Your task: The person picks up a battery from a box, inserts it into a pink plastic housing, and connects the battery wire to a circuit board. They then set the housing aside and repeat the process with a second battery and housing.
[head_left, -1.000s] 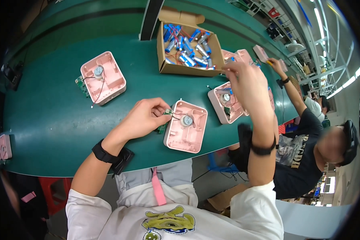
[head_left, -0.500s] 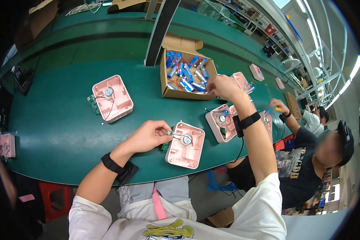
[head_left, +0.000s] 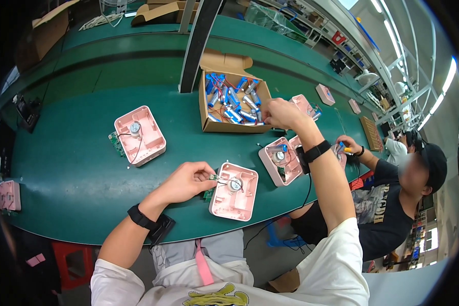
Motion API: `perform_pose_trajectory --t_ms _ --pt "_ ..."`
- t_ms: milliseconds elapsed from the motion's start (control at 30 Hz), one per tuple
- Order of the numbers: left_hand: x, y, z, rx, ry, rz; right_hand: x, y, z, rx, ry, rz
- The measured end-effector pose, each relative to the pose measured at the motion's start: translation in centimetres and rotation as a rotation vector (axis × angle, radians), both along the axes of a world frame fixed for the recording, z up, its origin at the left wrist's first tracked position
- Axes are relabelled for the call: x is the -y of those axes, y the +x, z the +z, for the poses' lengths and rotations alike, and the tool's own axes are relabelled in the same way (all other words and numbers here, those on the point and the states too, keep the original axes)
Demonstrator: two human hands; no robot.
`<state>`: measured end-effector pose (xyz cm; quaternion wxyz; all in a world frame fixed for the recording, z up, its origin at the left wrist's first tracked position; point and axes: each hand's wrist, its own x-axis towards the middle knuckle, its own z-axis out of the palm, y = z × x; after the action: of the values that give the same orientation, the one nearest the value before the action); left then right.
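Note:
My left hand (head_left: 191,179) is closed in a pinch on a small green circuit board (head_left: 212,177) with thin wires, at the left edge of an open pink plastic housing (head_left: 246,201). Inside that housing sits a round silver motor-like part (head_left: 234,184). More green board shows below my fingertips, outside the wall. My right hand (head_left: 285,113) reaches to the right corner of a cardboard box (head_left: 234,126). Blue and silver cylindrical batteries (head_left: 233,97) with red wires lie jumbled inside. The right fingers are curled together, and whatever they grip is hidden.
Another pink housing (head_left: 155,142) with a board beside it lies to the left. A housing holding a blue battery (head_left: 274,168) stands right of centre. A metal post (head_left: 193,56) rises behind the box. At the right, a co-worker's hand (head_left: 348,144) works over another housing.
The view has shifted slightly. My right hand stays at the box's right corner, its fingers lower against it. The left hand keeps its pinch. The co-worker's hand has come down to a housing.

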<state>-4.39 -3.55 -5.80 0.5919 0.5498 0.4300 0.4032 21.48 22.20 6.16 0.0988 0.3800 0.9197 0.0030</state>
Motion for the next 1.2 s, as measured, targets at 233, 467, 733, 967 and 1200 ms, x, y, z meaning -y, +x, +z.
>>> perform_pose_trajectory --t_ms 233,467,733,967,1200 --pt "-0.2 -0.2 0.4 0.000 -0.029 0.000 2.7 -1.1 5.4 -0.448 0.001 0.036" --pt "-0.2 -0.2 0.1 -0.007 -0.040 -0.018 5.0 -0.4 3.7 -0.929 -0.220 -0.120" --pt "-1.0 0.0 0.3 0.018 -0.046 -0.016 3.8 -2.0 0.8 -1.418 -0.546 -0.210" --pt "-0.4 -0.3 0.0 -0.013 -0.044 -0.004 1.9 -3.1 -1.1 -0.898 -0.308 -0.150" --pt "-0.6 -0.9 0.0 -0.002 -0.034 -0.007 2.6 -4.1 -0.1 -1.257 -0.451 -0.364"
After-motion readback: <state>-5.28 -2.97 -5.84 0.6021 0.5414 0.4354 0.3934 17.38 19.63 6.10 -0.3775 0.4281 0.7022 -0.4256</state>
